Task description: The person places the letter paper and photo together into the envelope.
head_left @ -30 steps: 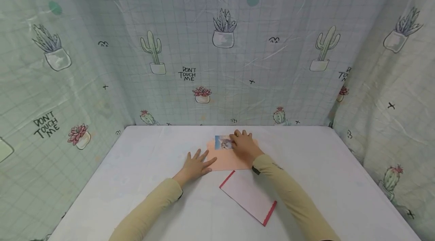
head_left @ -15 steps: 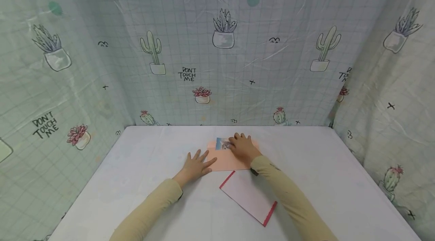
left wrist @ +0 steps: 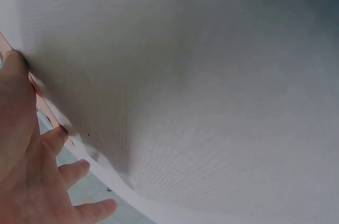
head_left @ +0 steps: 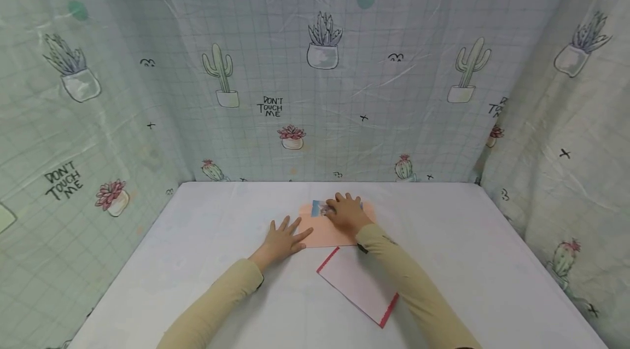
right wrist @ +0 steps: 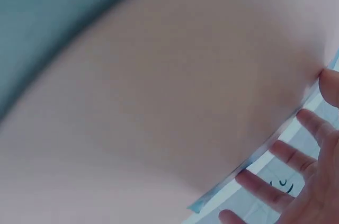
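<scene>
Slightly leftward, the right hand (head_left: 346,214) is shifting its spread fingers over the blue rectangular picture (head_left: 317,208) on flat peach paper (head_left: 327,234), below frame centre; the left hand (head_left: 280,240), fingers wide, is probably steadying the paper.

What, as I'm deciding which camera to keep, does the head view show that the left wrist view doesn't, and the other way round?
Only the head view: the right hand, the red-ended paper and both sleeves.

Only the left wrist view: the palm side of the left hand; the head view shows its back.

Both: the left hand with fingers spread, the orange paper, the white table and some of the curtain.
</scene>
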`<state>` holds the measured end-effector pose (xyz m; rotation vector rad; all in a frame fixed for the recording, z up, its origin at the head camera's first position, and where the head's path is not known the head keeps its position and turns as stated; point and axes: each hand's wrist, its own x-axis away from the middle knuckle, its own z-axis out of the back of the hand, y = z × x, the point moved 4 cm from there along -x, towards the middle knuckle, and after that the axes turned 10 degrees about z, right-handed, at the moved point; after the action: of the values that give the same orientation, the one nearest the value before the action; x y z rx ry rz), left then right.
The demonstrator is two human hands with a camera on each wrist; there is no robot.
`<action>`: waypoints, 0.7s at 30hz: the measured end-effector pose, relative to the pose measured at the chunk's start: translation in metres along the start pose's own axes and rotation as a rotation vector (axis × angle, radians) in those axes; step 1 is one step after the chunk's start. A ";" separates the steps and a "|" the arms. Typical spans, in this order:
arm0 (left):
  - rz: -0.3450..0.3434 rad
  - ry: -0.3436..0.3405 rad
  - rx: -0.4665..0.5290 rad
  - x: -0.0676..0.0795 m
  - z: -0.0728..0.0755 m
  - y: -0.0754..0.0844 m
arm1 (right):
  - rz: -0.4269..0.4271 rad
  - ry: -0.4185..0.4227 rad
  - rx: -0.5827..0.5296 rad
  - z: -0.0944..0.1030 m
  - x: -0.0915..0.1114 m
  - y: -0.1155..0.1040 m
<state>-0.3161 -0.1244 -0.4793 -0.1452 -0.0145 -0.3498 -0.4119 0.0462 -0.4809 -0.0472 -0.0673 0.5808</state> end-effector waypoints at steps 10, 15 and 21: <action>-0.011 0.009 0.030 0.001 -0.002 -0.002 | 0.068 -0.011 0.043 0.001 0.006 -0.001; -0.014 0.014 0.043 0.000 -0.004 -0.003 | 0.045 -0.005 -0.019 0.000 0.001 -0.003; -0.010 0.009 0.056 -0.002 -0.006 -0.003 | 0.058 -0.008 -0.039 -0.001 -0.008 -0.010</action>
<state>-0.3188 -0.1271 -0.4853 -0.0879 -0.0160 -0.3597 -0.4132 0.0334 -0.4818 -0.0846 -0.0854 0.6374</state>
